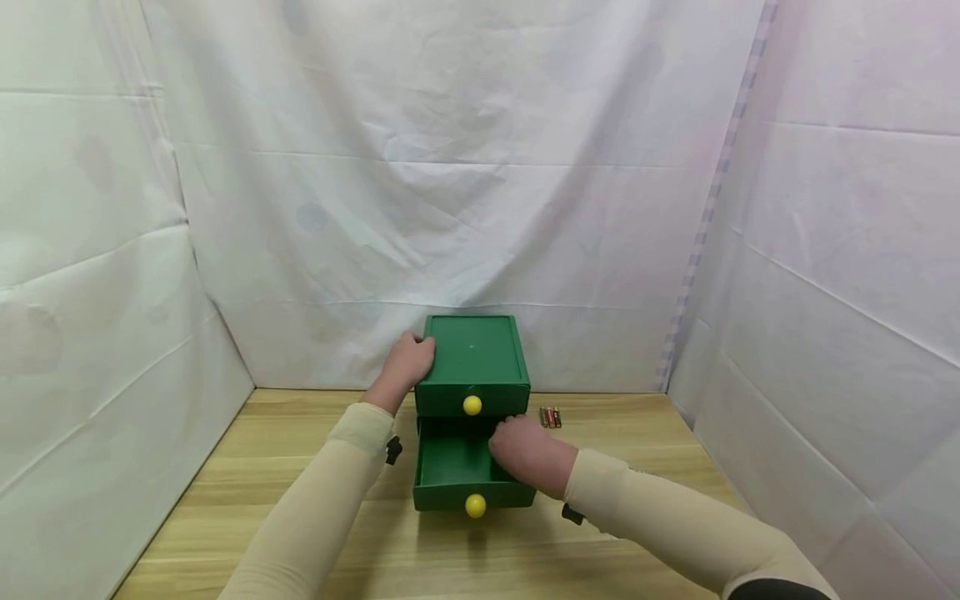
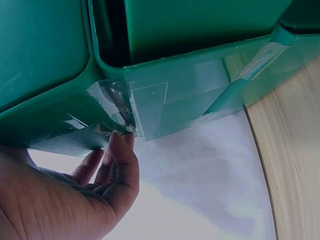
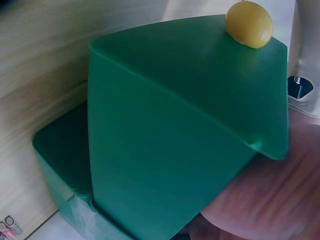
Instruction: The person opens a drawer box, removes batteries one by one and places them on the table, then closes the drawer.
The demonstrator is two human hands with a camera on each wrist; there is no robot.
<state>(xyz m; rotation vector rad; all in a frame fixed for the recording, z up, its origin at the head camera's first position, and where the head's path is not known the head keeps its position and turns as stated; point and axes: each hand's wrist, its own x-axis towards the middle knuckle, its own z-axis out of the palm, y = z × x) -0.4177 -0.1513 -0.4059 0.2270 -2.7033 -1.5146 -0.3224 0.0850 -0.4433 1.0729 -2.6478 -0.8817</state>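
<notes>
A green two-drawer cabinet [image 1: 474,350] stands on the table, its lower drawer [image 1: 453,462] pulled out and its upper drawer in. Each drawer front has a round yellow knob. My left hand [image 1: 410,360] is at the cabinet's left side; in the left wrist view its bent fingertips touch that side near clear tape [image 2: 116,102]. My right hand [image 1: 531,452] reaches over the right wall of the lower drawer, fingers bent inward. Its fingertips are hidden, and in the right wrist view the drawer [image 3: 165,135] covers them, so whether they hold anything does not show.
Several small batteries [image 1: 551,417] lie side by side on the wooden table [image 1: 630,450], right of the cabinet. White cloth [image 1: 450,208] hangs behind and on both sides, close behind the cabinet.
</notes>
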